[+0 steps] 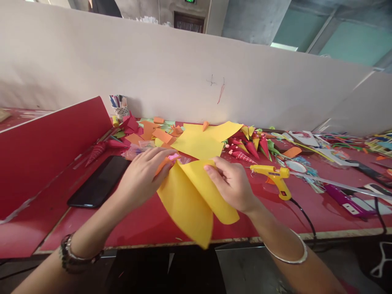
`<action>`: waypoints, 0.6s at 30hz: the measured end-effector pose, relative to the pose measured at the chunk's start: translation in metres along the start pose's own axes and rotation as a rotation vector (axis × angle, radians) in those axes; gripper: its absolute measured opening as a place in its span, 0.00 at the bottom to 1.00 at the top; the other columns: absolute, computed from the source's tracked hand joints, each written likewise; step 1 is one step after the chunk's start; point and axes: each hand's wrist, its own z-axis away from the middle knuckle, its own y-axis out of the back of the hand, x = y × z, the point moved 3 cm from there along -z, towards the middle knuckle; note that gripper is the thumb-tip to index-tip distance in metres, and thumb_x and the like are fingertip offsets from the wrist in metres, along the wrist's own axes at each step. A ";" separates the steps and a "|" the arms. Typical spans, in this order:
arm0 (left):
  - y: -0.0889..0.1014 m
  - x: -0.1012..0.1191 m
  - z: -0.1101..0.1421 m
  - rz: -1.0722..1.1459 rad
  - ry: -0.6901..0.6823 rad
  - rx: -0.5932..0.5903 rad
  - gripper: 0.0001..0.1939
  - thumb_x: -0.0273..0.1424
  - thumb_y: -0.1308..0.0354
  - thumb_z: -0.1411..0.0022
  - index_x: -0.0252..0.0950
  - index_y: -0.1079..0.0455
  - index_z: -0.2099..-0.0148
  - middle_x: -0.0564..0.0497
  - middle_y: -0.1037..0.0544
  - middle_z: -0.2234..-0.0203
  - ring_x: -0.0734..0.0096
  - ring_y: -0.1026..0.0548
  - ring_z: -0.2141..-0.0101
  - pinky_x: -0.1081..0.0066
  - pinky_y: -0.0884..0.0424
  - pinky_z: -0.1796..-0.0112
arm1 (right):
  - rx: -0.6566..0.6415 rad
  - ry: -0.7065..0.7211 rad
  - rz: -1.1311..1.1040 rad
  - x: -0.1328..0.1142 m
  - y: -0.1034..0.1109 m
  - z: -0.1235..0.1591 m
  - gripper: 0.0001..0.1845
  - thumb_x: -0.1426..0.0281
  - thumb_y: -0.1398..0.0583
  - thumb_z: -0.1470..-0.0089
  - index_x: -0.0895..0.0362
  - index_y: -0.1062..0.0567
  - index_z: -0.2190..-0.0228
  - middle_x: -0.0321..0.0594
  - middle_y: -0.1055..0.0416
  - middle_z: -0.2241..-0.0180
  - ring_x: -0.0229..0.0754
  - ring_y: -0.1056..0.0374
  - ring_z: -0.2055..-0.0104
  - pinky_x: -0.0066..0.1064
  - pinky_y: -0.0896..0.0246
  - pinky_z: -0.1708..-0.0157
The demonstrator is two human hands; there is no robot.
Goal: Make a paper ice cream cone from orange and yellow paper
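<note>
Between my two hands a yellow paper sheet [186, 200] hangs over the table's front part, curled along its right side into a loose roll. My left hand [147, 169] pinches its upper left corner, where a bit of orange also shows at the fingers. At the upper right edge my right hand [231, 179] grips the curl, thumb in front and fingers folded. Behind the hands lies a larger yellow sheet [196, 141] with a small orange cone [205, 125] on it. Several red paper cones [252, 150] lie to its right.
A yellow glue gun [275, 177] with a cord lies right of my hand, near a purple power strip [349, 200]. A black phone [99, 181] lies at left beside an upright red board [55, 151]. Orange scraps [151, 130] and a pen cup [120, 109] stand behind.
</note>
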 end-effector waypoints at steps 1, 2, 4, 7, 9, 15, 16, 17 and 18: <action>0.002 0.006 -0.001 0.013 0.023 0.025 0.15 0.31 0.60 0.38 0.37 0.37 0.53 0.48 0.29 0.58 0.65 0.31 0.58 0.66 0.37 0.57 | 0.014 0.000 0.005 -0.001 -0.001 -0.001 0.14 0.68 0.50 0.45 0.56 0.44 0.81 0.27 0.54 0.86 0.28 0.57 0.85 0.24 0.62 0.84; 0.004 0.009 -0.003 0.031 0.061 0.036 0.16 0.31 0.62 0.37 0.37 0.37 0.52 0.48 0.28 0.60 0.66 0.30 0.60 0.67 0.36 0.59 | 0.030 -0.005 0.013 -0.001 -0.002 -0.002 0.14 0.68 0.50 0.45 0.56 0.44 0.81 0.27 0.54 0.85 0.28 0.57 0.85 0.24 0.62 0.84; 0.008 0.011 -0.005 0.103 0.128 0.031 0.18 0.33 0.64 0.36 0.37 0.37 0.52 0.49 0.26 0.63 0.68 0.29 0.64 0.70 0.35 0.63 | 0.055 -0.022 0.032 0.000 -0.003 -0.002 0.15 0.68 0.50 0.45 0.56 0.45 0.81 0.27 0.54 0.85 0.28 0.57 0.85 0.24 0.62 0.84; 0.009 0.008 -0.008 0.211 0.111 -0.108 0.20 0.38 0.64 0.37 0.37 0.33 0.56 0.50 0.26 0.63 0.67 0.29 0.63 0.71 0.35 0.64 | 0.079 -0.030 0.054 0.002 -0.002 -0.002 0.15 0.67 0.50 0.45 0.56 0.47 0.81 0.27 0.55 0.86 0.28 0.58 0.85 0.24 0.63 0.85; 0.004 0.003 -0.009 0.244 0.093 -0.224 0.19 0.41 0.59 0.39 0.37 0.33 0.55 0.50 0.26 0.64 0.67 0.29 0.65 0.71 0.34 0.66 | 0.083 -0.024 0.060 0.002 -0.002 -0.001 0.16 0.67 0.50 0.45 0.56 0.47 0.81 0.27 0.56 0.86 0.28 0.59 0.85 0.24 0.63 0.85; -0.015 -0.015 -0.011 0.464 0.074 -0.426 0.19 0.37 0.53 0.42 0.41 0.38 0.49 0.52 0.26 0.63 0.71 0.29 0.68 0.76 0.34 0.71 | 0.093 -0.042 0.037 0.003 0.003 0.000 0.16 0.68 0.50 0.45 0.56 0.49 0.82 0.27 0.59 0.86 0.28 0.60 0.85 0.24 0.64 0.85; -0.016 -0.018 -0.012 0.496 0.082 -0.436 0.18 0.37 0.53 0.42 0.41 0.37 0.50 0.53 0.26 0.64 0.72 0.29 0.68 0.77 0.34 0.72 | 0.100 -0.051 0.028 0.004 0.003 0.000 0.17 0.69 0.49 0.46 0.56 0.49 0.82 0.27 0.59 0.86 0.28 0.61 0.85 0.24 0.64 0.85; -0.017 -0.020 -0.013 0.509 0.092 -0.447 0.17 0.36 0.54 0.42 0.40 0.36 0.51 0.53 0.26 0.66 0.72 0.29 0.69 0.77 0.35 0.73 | 0.104 -0.066 0.017 0.006 0.004 0.001 0.17 0.69 0.49 0.46 0.56 0.50 0.82 0.27 0.59 0.85 0.28 0.61 0.85 0.24 0.64 0.85; -0.018 -0.021 -0.014 0.506 0.102 -0.466 0.16 0.36 0.53 0.43 0.39 0.34 0.54 0.54 0.26 0.69 0.72 0.29 0.71 0.77 0.35 0.74 | 0.105 -0.085 0.002 0.007 0.004 0.001 0.17 0.69 0.49 0.46 0.56 0.49 0.82 0.27 0.59 0.85 0.28 0.60 0.85 0.24 0.64 0.85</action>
